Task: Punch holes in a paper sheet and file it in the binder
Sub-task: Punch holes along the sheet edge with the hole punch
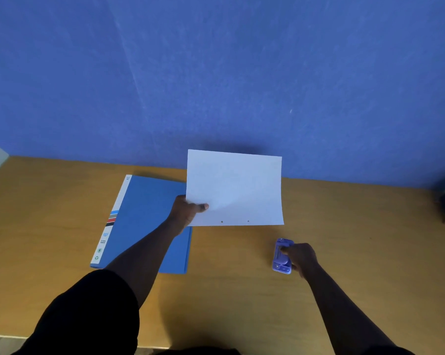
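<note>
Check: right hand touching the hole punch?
Touching. Head view shows the right hand resting on the hole punch, fingers over its top.

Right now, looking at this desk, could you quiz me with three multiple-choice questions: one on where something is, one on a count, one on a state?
1. Where does the hole punch sit relative to the binder?
A. On top of it
B. To its right, on the table
C. To its left

2. How many punched holes show along the near edge of the paper sheet?
A. None
B. Two
C. Four

3. What state is the binder in?
A. Closed, lying flat
B. Open, rings showing
C. Standing upright

Answers:
1 B: the purple punch rests on bare wood right of the blue binder, with the right hand on it.
2 B: two small dark dots mark the sheet's near edge, while the left hand has the sheet in its grip, lifted.
3 A: the blue cover lies flat and shut, with no rings visible.
</note>
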A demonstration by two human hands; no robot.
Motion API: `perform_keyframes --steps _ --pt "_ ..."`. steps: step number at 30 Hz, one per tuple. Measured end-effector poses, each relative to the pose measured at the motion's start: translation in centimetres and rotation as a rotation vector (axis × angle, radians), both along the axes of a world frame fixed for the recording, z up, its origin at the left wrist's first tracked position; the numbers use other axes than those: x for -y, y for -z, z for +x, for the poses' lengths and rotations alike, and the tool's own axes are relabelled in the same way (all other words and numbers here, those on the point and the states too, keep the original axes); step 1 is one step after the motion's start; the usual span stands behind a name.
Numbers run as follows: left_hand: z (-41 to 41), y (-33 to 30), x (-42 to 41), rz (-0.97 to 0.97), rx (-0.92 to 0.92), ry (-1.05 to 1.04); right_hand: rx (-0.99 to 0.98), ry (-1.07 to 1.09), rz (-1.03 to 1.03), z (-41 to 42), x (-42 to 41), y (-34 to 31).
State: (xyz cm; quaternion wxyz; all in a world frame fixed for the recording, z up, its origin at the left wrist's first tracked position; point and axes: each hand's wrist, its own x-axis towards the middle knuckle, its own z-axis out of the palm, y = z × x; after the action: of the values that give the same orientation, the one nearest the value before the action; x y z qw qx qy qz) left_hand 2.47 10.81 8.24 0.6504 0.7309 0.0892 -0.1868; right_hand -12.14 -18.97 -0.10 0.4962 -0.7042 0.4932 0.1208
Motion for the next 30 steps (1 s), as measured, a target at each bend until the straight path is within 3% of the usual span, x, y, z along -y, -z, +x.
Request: perform_keyframes --steps 19,22,24,27,30 --pt "1.2 -1.4 -2.1 0.195 0.043 0.150 -0.189 -0.419 -0.406 0.3 -0.8 -1.1" --pt "1.8 -2.2 -2.5 0.263 0.069 0.206 -0.053 -0.293 -0.584 1.5 -2.1 -3.3" --pt "2.3 -2.9 -2.6 0.337 0.111 0.281 0.159 -0.307 -0.758 3.1 -3.2 -6.1" --pt "3.0 -4.1 -2.7 0.459 0.153 0.416 0.434 -0.470 -0.859 5.8 -4.1 -10.1" --pt "3.5 -4.9 -3.1 0.515 0.169 0.530 0.489 -0.716 -0.767 7.8 -4.8 -13.0"
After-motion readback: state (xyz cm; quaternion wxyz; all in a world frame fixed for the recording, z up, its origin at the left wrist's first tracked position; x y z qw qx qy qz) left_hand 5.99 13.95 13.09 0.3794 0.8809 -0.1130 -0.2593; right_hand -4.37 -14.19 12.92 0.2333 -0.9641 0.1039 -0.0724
